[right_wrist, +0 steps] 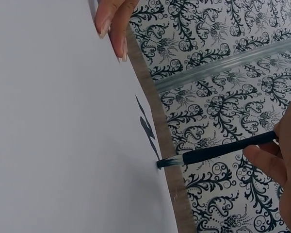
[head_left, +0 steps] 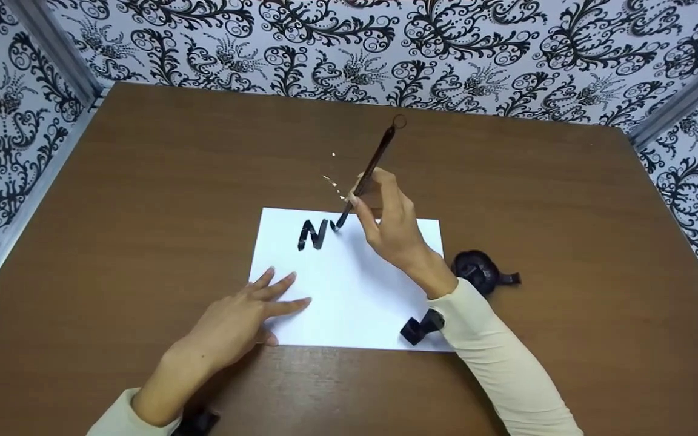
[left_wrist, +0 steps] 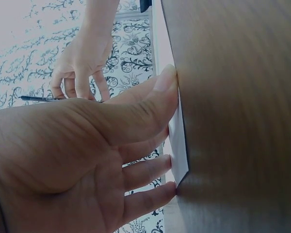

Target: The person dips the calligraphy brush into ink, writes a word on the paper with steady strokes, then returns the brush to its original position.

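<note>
A dark-handled brush [head_left: 375, 158] with a small loop at its top is pinched between the thumb and fingers of my right hand [head_left: 394, 227]. Its inked tip touches the white sheet of paper [head_left: 349, 290] near the upper edge, as the right wrist view shows the brush [right_wrist: 213, 151] close up. Beside the tip is a short black mark, and left of that stands a black painted N [head_left: 312, 235]. My left hand [head_left: 237, 321] rests with spread fingers on the paper's lower left edge. In the left wrist view its thumb [left_wrist: 167, 80] lies along the sheet's edge.
A round black lidded pot [head_left: 476, 270] with a short handle stands right of the paper, partly behind the right forearm. A black object [head_left: 422, 327] shows by the right sleeve, over the sheet's lower right. Small pale flecks [head_left: 332, 183] lie on the brown table [head_left: 143, 212] above the paper.
</note>
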`<act>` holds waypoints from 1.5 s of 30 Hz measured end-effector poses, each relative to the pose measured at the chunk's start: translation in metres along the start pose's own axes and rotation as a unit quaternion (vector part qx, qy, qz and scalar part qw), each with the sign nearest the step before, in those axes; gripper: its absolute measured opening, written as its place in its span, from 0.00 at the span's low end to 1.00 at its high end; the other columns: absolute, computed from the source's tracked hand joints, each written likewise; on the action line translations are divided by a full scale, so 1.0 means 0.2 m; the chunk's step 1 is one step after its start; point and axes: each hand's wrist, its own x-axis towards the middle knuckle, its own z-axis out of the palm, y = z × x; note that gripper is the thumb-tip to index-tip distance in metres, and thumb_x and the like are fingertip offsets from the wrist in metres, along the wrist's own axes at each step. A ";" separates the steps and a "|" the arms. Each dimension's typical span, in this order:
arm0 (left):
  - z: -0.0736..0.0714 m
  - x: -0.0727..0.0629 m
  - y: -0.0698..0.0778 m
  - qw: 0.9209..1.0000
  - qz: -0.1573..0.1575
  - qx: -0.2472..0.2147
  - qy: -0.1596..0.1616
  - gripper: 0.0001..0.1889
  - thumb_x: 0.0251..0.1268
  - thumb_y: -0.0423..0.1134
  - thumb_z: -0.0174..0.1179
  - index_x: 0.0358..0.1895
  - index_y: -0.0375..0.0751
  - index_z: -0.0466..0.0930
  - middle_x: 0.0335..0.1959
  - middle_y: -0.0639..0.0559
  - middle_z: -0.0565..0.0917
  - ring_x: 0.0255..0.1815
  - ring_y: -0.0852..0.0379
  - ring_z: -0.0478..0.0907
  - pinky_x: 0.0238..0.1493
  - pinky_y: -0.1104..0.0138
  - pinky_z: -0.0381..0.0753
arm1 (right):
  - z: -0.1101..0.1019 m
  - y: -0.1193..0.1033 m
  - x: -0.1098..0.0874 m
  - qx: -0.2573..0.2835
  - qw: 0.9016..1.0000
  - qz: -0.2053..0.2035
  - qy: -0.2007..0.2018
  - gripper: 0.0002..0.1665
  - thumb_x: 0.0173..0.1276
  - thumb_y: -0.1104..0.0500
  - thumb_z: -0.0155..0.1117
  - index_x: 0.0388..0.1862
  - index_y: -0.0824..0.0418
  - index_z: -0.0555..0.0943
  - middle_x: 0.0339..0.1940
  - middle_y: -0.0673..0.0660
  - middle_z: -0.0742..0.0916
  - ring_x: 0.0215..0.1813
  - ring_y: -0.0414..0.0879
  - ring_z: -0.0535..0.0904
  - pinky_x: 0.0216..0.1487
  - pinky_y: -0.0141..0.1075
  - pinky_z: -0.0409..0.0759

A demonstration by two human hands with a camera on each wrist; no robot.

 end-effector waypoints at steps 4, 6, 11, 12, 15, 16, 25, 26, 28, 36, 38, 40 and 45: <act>0.00 0.00 0.00 1.000 -0.003 -0.001 -0.004 0.34 0.49 0.34 0.71 0.64 0.56 0.74 0.71 0.48 0.64 0.70 0.39 0.60 0.19 0.69 0.70 | -0.01 -0.01 0.01 -0.005 1.000 0.003 -0.003 0.19 0.66 0.72 0.59 0.53 0.73 0.66 0.39 0.62 0.79 0.43 0.49 0.81 0.39 0.32 0.80; 0.00 0.01 0.00 1.000 -0.004 -0.002 -0.005 0.34 0.49 0.34 0.71 0.64 0.57 0.74 0.71 0.48 0.64 0.70 0.39 0.59 0.19 0.70 0.69 | -0.01 -0.01 0.01 -0.006 1.000 0.006 -0.003 0.19 0.66 0.72 0.59 0.53 0.73 0.66 0.39 0.61 0.80 0.42 0.48 0.81 0.38 0.33 0.80; 0.00 0.01 0.00 1.000 -0.005 -0.002 -0.006 0.34 0.49 0.35 0.71 0.64 0.56 0.75 0.71 0.48 0.64 0.70 0.39 0.59 0.19 0.70 0.68 | -0.02 -0.03 0.01 -0.003 1.000 0.011 -0.011 0.19 0.66 0.71 0.59 0.53 0.73 0.65 0.39 0.61 0.80 0.41 0.48 0.81 0.38 0.31 0.79; 0.00 0.01 0.00 1.000 -0.005 -0.003 -0.005 0.34 0.49 0.35 0.71 0.64 0.56 0.75 0.71 0.48 0.64 0.70 0.39 0.59 0.19 0.70 0.69 | -0.02 -0.03 0.01 -0.003 1.000 0.012 -0.014 0.19 0.67 0.71 0.58 0.53 0.73 0.65 0.39 0.61 0.80 0.41 0.47 0.81 0.38 0.31 0.79; 0.00 0.01 0.00 1.000 -0.003 -0.003 -0.002 0.33 0.49 0.35 0.71 0.63 0.56 0.75 0.71 0.48 0.64 0.70 0.39 0.59 0.20 0.69 0.71 | -0.03 -0.04 0.01 -0.003 1.000 0.014 -0.020 0.19 0.67 0.71 0.58 0.54 0.72 0.65 0.39 0.61 0.80 0.41 0.47 0.81 0.38 0.31 0.79; 0.00 0.01 0.00 1.000 -0.002 -0.003 -0.002 0.33 0.49 0.35 0.71 0.63 0.56 0.75 0.71 0.48 0.64 0.70 0.39 0.59 0.20 0.69 0.71 | -0.03 -0.04 0.02 -0.003 1.000 0.016 -0.022 0.19 0.67 0.71 0.58 0.54 0.72 0.65 0.38 0.61 0.80 0.41 0.47 0.81 0.38 0.32 0.80; 0.00 0.00 0.00 1.000 -0.019 -0.012 -0.007 0.33 0.49 0.35 0.71 0.63 0.57 0.76 0.71 0.49 0.63 0.71 0.40 0.58 0.21 0.69 0.71 | -0.05 -0.07 0.02 0.024 0.997 0.054 -0.054 0.19 0.69 0.69 0.57 0.56 0.70 0.65 0.39 0.59 0.80 0.42 0.45 0.81 0.33 0.27 0.79; 0.00 0.01 0.00 1.000 -0.020 -0.009 -0.008 0.33 0.49 0.35 0.71 0.63 0.57 0.76 0.71 0.49 0.63 0.71 0.39 0.58 0.22 0.68 0.72 | -0.05 -0.08 0.03 0.025 0.996 0.057 -0.056 0.19 0.69 0.69 0.57 0.56 0.70 0.65 0.39 0.59 0.80 0.41 0.45 0.81 0.33 0.27 0.79; 0.00 0.01 0.00 1.000 -0.022 -0.008 -0.011 0.33 0.50 0.35 0.71 0.63 0.57 0.76 0.71 0.49 0.63 0.71 0.39 0.58 0.22 0.66 0.73 | -0.05 -0.08 0.03 0.025 0.996 0.061 -0.060 0.19 0.69 0.68 0.57 0.55 0.70 0.65 0.39 0.59 0.80 0.41 0.45 0.81 0.32 0.27 0.79; 0.00 0.01 0.01 0.999 -0.028 -0.006 -0.019 0.33 0.50 0.35 0.71 0.63 0.58 0.75 0.72 0.50 0.63 0.71 0.40 0.57 0.22 0.66 0.74 | -0.06 -0.08 0.03 0.014 0.996 0.053 -0.064 0.19 0.68 0.69 0.58 0.55 0.70 0.66 0.38 0.59 0.81 0.40 0.44 0.81 0.30 0.25 0.78; 0.00 0.01 0.01 0.999 -0.029 -0.003 -0.020 0.33 0.50 0.36 0.71 0.63 0.58 0.75 0.72 0.49 0.63 0.71 0.40 0.58 0.24 0.65 0.75 | -0.06 -0.08 0.03 0.014 0.997 0.050 -0.064 0.19 0.68 0.69 0.58 0.55 0.70 0.66 0.37 0.58 0.81 0.40 0.44 0.81 0.29 0.25 0.77; 0.00 0.01 0.01 0.999 -0.032 -0.004 -0.021 0.33 0.50 0.36 0.71 0.63 0.58 0.75 0.72 0.49 0.63 0.71 0.40 0.57 0.24 0.65 0.74 | -0.06 -0.08 0.03 0.013 0.997 0.046 -0.063 0.19 0.68 0.69 0.58 0.55 0.70 0.66 0.37 0.58 0.81 0.39 0.44 0.81 0.29 0.25 0.77; 0.01 0.01 0.00 0.999 -0.028 -0.006 -0.018 0.33 0.49 0.36 0.71 0.63 0.58 0.76 0.71 0.49 0.64 0.71 0.40 0.58 0.22 0.68 0.72 | -0.06 -0.08 0.03 0.013 0.997 0.049 -0.061 0.19 0.68 0.69 0.58 0.54 0.70 0.66 0.36 0.57 0.81 0.39 0.44 0.81 0.29 0.26 0.78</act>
